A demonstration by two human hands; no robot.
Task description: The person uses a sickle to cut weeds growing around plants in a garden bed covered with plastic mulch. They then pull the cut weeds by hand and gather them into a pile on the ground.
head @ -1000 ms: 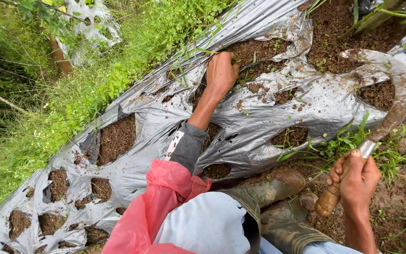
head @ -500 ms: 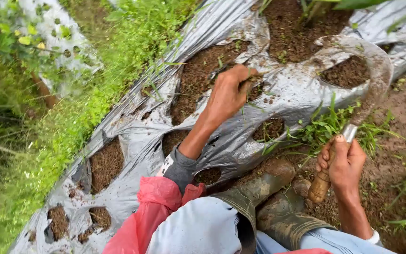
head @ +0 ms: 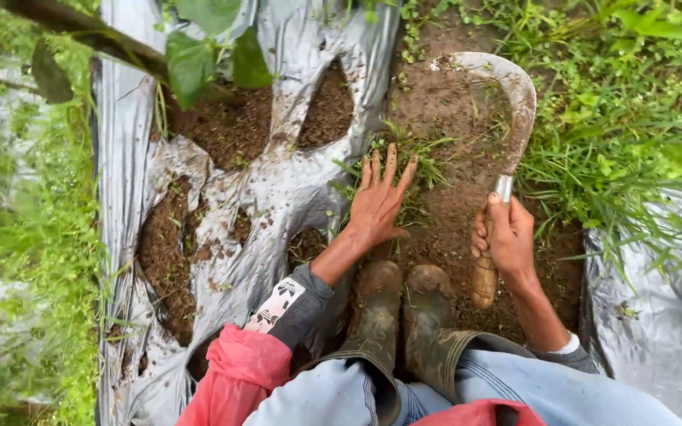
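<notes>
The left hand (head: 378, 207) is spreading its fingers wide over grass tufts (head: 404, 154) just beyond the fingertips, while the right hand (head: 507, 237) is gripping the sickle (head: 515, 110), so gathering the tufts for a cut seems next.

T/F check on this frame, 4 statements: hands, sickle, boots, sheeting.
1. The right hand grips a sickle by its wooden handle. True.
2. The left hand is closed into a fist. False: its fingers are spread open over grass tufts and soil.
3. Two muddy boots stand side by side on bare soil between the arms. True.
4. The silver plastic sheeting is whole, without openings. False: it is torn, with soil showing through several holes.
</notes>
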